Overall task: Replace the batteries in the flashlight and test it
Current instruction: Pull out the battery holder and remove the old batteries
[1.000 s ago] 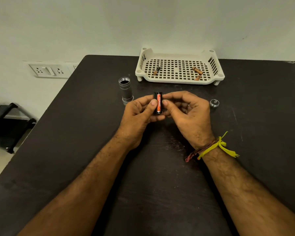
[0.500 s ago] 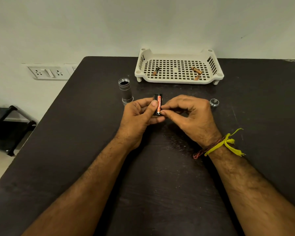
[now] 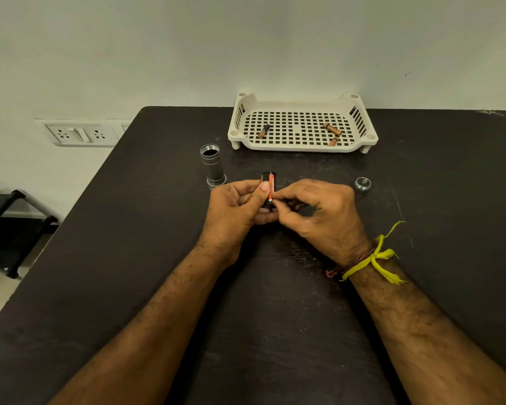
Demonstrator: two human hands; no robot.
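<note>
My left hand (image 3: 236, 210) grips a black battery holder (image 3: 268, 188) upright, thumb pressed on its front, with an orange-and-black battery seated in it. My right hand (image 3: 319, 213) pinches the lower end of that battery with thumb and forefinger. The flashlight body (image 3: 213, 166), a grey metal tube, stands open end up just left of my hands. Its round end cap (image 3: 362, 183) lies on the table to the right. Three copper-coloured batteries lie in the white tray, one at the left (image 3: 263, 131) and two at the right (image 3: 332, 132).
The white perforated tray (image 3: 303, 147) sits at the far edge of the dark table (image 3: 129, 258) against the wall. A wall socket plate (image 3: 79, 133) is off the table's left. A black stand (image 3: 9, 229) is on the floor at the left.
My right hand has slid down from the side of the holder to pinch the battery's lower end. The left hand keeps the holder in the same place.
</note>
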